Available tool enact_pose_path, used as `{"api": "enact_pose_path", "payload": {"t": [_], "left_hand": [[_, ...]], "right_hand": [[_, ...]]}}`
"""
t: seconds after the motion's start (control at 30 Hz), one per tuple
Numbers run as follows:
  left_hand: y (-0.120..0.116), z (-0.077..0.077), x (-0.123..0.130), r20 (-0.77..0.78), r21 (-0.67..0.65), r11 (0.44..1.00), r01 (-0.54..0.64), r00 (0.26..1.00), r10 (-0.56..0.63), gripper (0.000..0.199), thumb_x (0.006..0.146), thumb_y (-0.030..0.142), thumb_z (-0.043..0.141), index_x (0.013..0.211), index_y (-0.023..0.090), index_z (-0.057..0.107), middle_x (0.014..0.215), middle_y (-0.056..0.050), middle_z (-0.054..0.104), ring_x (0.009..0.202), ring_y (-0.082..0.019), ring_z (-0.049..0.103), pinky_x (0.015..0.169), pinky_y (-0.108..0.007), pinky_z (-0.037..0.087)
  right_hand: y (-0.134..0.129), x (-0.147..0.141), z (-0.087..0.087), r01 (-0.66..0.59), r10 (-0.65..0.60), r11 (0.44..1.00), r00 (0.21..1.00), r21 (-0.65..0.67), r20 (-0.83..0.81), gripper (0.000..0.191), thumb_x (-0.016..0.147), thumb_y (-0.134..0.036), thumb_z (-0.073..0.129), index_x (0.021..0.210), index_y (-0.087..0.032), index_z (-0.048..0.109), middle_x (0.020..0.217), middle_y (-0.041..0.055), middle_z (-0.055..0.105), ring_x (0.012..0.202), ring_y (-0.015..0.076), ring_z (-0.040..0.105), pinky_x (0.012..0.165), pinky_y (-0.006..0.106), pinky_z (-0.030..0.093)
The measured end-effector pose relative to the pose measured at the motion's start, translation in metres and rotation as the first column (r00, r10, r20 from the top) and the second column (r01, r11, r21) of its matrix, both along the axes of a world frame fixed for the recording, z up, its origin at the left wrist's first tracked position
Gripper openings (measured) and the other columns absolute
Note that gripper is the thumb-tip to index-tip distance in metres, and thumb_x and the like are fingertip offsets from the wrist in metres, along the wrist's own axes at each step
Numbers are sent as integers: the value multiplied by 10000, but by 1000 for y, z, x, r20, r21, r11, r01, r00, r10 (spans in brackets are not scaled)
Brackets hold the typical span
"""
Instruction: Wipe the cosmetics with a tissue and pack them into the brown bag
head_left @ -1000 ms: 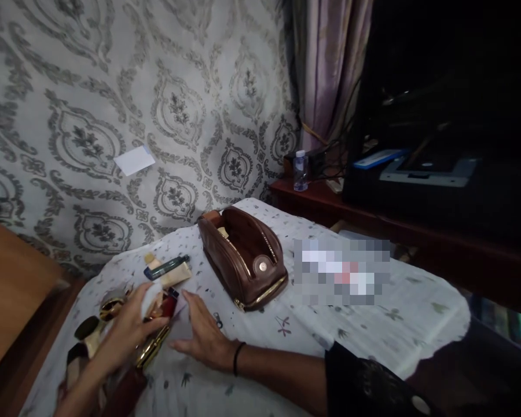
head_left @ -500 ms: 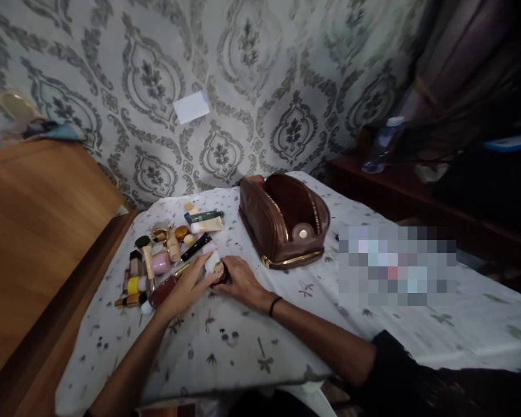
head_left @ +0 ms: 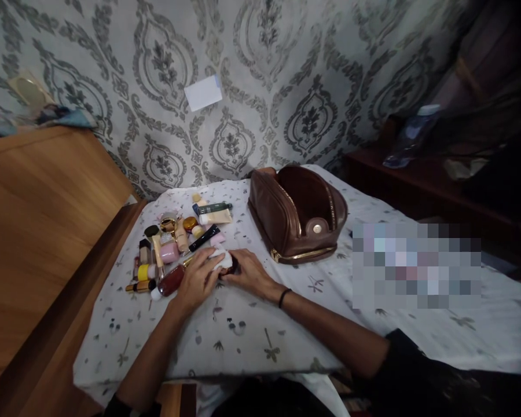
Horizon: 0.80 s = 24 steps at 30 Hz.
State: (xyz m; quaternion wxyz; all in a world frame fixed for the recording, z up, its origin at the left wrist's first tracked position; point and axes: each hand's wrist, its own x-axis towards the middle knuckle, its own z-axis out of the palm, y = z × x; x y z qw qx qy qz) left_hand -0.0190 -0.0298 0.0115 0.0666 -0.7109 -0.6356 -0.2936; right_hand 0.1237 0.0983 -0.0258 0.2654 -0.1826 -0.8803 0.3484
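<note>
My left hand (head_left: 198, 279) is closed on a small white wipe or pad (head_left: 221, 257), pressing it against a dark brown, rounded item (head_left: 230, 269). That item looks like a small jar or compact; the fingers hide most of it. My right hand (head_left: 250, 274), with a black band at the wrist, grips it from the right. Just left of my hands lies a bottle of reddish-brown liquid (head_left: 171, 281) with a white cap. A black tube (head_left: 204, 237) and a pink jar (head_left: 169, 252) are beyond it, among several other cosmetics.
A brown zip bag (head_left: 267, 223) stands open at the back of the patterned white cloth (head_left: 243, 353). Green and cream tubes (head_left: 216, 216) lie left of it. Pixelated things (head_left: 417, 266) are on the right. A wooden panel (head_left: 47, 220) borders the left side.
The white wipe has moved over the top of the dark item, and my left fingers curl more over it. The whole view has shifted slightly.
</note>
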Motion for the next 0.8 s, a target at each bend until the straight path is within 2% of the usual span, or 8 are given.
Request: {"api": "enact_pose_path", "payload": {"t": [0.13,0.27,0.4,0.53,0.7,0.8], "left_hand": [[1,4,7,-137,-27,996,83,987,-86,351,971,248,468,1291,237,610,1273,-111,613,1239,-256,522,1059,-477,426],[8,5,12,-288,-90,995,48,955,-72,365,980,250,449,1319,233,584,1321,-117,599,1269,-274,500,1064,-505,392],[11,6,13,-367,-100,992,-74,930,32,389,989,310,450,1355,220,544,1323,-127,594,1239,-286,515,1028,-490,416],[9,6,17,-384,-86,979,-186,913,140,433,979,369,472,1379,205,513,1281,-137,595,1178,-297,539,990,-457,449],[6,1,27,-378,-73,932,-355,875,303,453,977,414,462,1353,169,524,1174,-153,596,1080,-297,577,889,-410,508],[3,-3,33,-350,-79,902,-424,859,373,465,982,434,442,1340,149,524,1137,-160,585,998,-284,614,790,-365,534]], "right_hand": [[-1,0,4,8,-8,1000,1000,19,11,332,755,-349,748,1019,-163,669,990,87,718,936,265,628,841,352,445],[-2,-1,6,29,-31,999,998,36,60,269,772,-326,714,970,-150,665,989,109,714,934,274,632,842,356,452],[-1,-1,5,32,-33,999,999,27,33,291,779,-346,708,990,-154,651,990,100,710,927,263,624,839,353,454],[-1,0,6,18,-20,999,999,45,44,302,768,-342,723,983,-142,650,977,99,699,918,263,611,837,356,445],[-2,2,8,19,-23,998,997,54,76,272,760,-313,735,950,-141,646,942,84,686,898,245,592,812,335,427],[-2,2,8,17,-18,1000,998,24,63,328,736,-285,757,1010,-147,641,960,75,682,917,240,586,830,335,417]]}}
